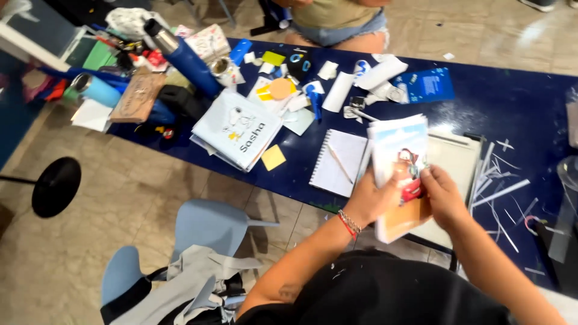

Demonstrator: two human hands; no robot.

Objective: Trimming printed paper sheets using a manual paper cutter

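1. The left hand (pixel 374 198) holds a stack of picture cards (pixel 400 174) from its left edge, with the fingers tucked behind and the thumb on the front.
2. The right hand (pixel 442 195) pinches the front card of the stack near its lower right side, so the stack sits between both hands.
3. The stack is held up above the near edge of the dark blue table (pixel 518 108).
4. A paper cutter board (pixel 454 162) lies on the table right behind the stack.
5. A spiral notebook (pixel 337 162) with a pencil (pixel 340 164) on it lies just left of the stack.
6. White paper strips (pixel 500 192) lie scattered to the right of the stack.
7. A light blue chair (pixel 205 229) stands well to the left of the stack, down on the floor.
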